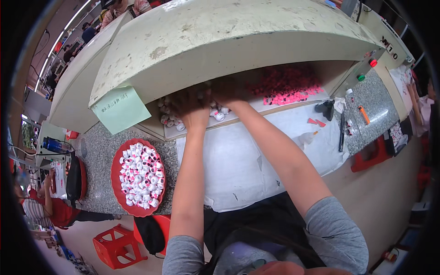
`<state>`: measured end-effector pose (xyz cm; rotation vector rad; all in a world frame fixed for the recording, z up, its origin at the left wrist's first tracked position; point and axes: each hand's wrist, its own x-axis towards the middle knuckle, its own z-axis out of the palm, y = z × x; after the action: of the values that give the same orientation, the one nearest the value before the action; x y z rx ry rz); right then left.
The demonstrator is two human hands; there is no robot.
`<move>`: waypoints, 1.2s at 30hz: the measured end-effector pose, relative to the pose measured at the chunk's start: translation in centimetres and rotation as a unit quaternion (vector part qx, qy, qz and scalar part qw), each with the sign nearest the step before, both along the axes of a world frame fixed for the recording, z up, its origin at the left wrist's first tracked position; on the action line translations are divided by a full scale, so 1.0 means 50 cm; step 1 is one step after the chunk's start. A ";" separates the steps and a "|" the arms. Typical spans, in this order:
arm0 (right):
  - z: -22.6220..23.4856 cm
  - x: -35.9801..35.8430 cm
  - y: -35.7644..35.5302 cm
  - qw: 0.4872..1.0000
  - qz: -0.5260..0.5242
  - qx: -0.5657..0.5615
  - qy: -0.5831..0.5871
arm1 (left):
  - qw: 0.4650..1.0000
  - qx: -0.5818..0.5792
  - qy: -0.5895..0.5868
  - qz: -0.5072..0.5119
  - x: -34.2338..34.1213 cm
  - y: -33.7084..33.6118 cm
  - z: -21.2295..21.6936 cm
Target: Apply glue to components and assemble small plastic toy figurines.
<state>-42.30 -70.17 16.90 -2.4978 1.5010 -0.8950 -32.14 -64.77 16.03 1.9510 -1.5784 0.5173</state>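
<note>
Both my arms reach into the low opening of a cream-coloured booth point(256, 50). My left hand point(195, 104) is among small white rounded pieces with dark spots point(219, 114) on the booth's floor. Close to its right, my right hand point(229, 95) is in shadow just inside the opening. The fingers of both hands are too dark and covered to make out, so I cannot tell what they hold. Further right in the booth lies a spread heap of small bright pink pieces point(293, 89).
A red scalloped basket point(115, 176) full of white-and-pink pieces stands on the granite counter at left. White paper point(238, 169) covers the counter before me. A small bottle point(306, 138), a black pen-like tool point(342, 130) and an orange-handled tool point(364, 114) lie at right. Red stools stand below.
</note>
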 end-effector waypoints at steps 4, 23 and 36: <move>-0.023 -0.010 -0.032 0.998 -0.008 0.060 -0.016 | 1.000 -0.016 -0.012 -0.009 -0.026 0.019 0.010; 0.007 -0.183 -0.114 0.988 -0.018 -0.146 0.045 | 0.973 0.043 0.006 -0.226 -0.125 0.101 0.008; -0.046 -0.228 0.104 0.952 -0.293 0.006 0.091 | 0.949 0.112 0.065 -0.287 -0.197 0.021 0.011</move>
<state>-53.69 -64.98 14.62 -2.1912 2.3681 -0.7147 -41.99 -63.71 16.58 1.5195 -2.0687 -0.0302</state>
